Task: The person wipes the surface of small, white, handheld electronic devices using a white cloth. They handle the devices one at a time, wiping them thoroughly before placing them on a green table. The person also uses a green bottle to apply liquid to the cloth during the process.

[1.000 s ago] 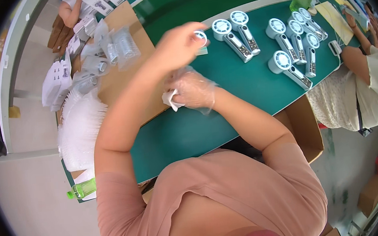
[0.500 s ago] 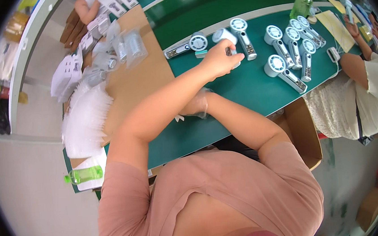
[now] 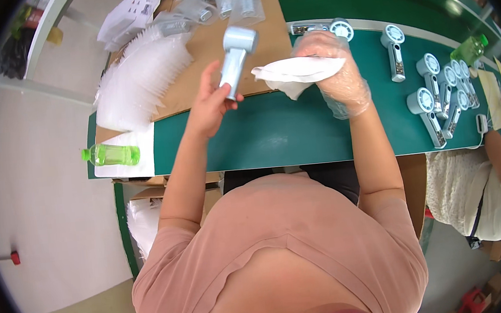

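My left hand (image 3: 210, 103) is closed round the handle of a pale blue handheld fan (image 3: 237, 47), its round head tilted up over the cardboard sheet. A clear plastic glove covers my right hand (image 3: 335, 68), which grips a white wiping cloth (image 3: 297, 72). The cloth hangs out toward the fan, apart from it. Just beyond the right hand lies another handheld fan (image 3: 342, 29), partly hidden by the glove. Several more fans rest on the green table at the right, among them a standing-out single fan (image 3: 395, 51).
Bagged fans (image 3: 246, 3) lie on the cardboard sheet (image 3: 276, 41). Beside them is a fanned stack of white bags (image 3: 136, 77). Green bottles stand or lie at the left corner (image 3: 113, 155) and far right (image 3: 470, 49). A co-worker (image 3: 474, 190) sits at the right.
My left hand has picked up a fan from the right side of the table and brought it left, toward my body. The right hand has come out from under the left arm with the cloth.
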Motion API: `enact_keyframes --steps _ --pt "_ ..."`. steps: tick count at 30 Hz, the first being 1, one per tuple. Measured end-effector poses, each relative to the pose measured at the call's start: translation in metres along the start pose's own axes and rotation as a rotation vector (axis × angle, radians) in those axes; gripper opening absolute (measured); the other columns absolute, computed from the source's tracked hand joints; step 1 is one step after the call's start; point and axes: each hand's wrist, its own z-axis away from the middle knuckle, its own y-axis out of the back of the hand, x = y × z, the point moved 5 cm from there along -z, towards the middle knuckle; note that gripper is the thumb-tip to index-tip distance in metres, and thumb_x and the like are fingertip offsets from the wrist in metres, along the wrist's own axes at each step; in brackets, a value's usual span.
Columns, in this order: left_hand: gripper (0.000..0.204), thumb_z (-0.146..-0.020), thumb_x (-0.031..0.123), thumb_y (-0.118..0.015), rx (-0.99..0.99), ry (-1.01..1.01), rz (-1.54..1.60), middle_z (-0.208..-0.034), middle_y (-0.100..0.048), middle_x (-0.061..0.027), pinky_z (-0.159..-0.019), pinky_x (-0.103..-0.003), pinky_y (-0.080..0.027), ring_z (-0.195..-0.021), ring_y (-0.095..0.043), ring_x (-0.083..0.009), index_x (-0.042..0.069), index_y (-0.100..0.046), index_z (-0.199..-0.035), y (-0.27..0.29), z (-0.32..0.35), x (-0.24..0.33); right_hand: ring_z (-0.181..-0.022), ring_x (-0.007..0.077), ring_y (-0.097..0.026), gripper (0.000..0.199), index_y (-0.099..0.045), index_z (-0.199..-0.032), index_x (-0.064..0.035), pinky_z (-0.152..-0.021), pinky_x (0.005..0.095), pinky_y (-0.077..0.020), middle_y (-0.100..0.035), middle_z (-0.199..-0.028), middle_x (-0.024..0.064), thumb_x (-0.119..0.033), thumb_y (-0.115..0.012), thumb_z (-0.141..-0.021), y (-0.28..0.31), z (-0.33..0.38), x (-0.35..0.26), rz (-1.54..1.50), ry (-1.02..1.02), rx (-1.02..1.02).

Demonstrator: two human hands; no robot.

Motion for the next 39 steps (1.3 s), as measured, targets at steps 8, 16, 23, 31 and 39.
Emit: enact_keyframes --steps 8,16,23,31,39 --pt "0.057 -0.096 0.010 -0.052 0.006 0.167 0.298 -0.111 -0.057 -0.0141 -0.070 -0.029 -0.051 -0.086 -0.062 -0.0194 0.004 -0.021 -0.144 -0.014 0.021 -0.080 -0.083 0.0121 -0.062 0.015 -0.065 -0.097 -0.0018 -0.074 0.0252 -0.0493 -0.068 -0.086 0.0056 0.000 -0.062 -0.082 -0.043 -0.031 -0.001 -0.229 -0.382 0.067" --pt "0.046 -0.097 0.014 -0.052 -0.040 0.229 0.313 -0.106 -0.060 -0.0133 -0.073 -0.028 -0.054 -0.091 -0.063 -0.0182 0.000 -0.034 -0.136 -0.009 0.020 -0.077 -0.098 0.0372 -0.061 0.045 -0.056 -0.123 -0.0045 -0.092 0.0429 -0.0460 -0.065 -0.108 0.0190 -0.021 -0.066 -0.082 -0.090 -0.037 0.053 0.559 -0.306 -0.174" --pt "0.032 -0.095 0.021 -0.057 -0.057 0.343 0.046 -0.093 -0.062 -0.0087 -0.058 -0.022 -0.047 -0.074 -0.060 -0.0114 -0.001 -0.050 -0.117 -0.019 0.017 -0.068 -0.104 0.0380 -0.059 0.037 -0.061 -0.116 -0.0074 -0.089 0.0442 -0.0463 -0.062 -0.114 0.0195 -0.027 -0.062 -0.084 -0.132 -0.023 0.028 0.494 0.098 -0.527" --pt "0.023 -0.087 0.014 -0.058 -0.064 0.189 -0.221 -0.075 -0.058 -0.0052 -0.042 -0.022 -0.034 -0.050 -0.044 -0.0065 0.001 -0.051 -0.104 -0.025 0.023 -0.068 -0.090 0.0297 -0.065 0.030 -0.065 -0.104 -0.0074 -0.079 0.0403 -0.0500 -0.067 -0.102 0.0143 -0.032 -0.057 -0.091 -0.135 -0.006 0.091 0.102 -0.276 -0.517" --pt "0.041 -0.079 0.012 -0.068 -0.214 -0.019 -0.371 -0.093 -0.059 -0.0066 -0.076 -0.029 -0.046 -0.084 -0.055 -0.0138 -0.004 -0.051 -0.113 -0.027 0.033 -0.073 -0.090 0.0190 -0.066 0.024 -0.063 -0.105 -0.0014 -0.081 0.0338 -0.0542 -0.067 -0.100 0.0093 -0.021 -0.063 -0.091 -0.102 0.056 0.089 -1.283 -1.167 -0.004"
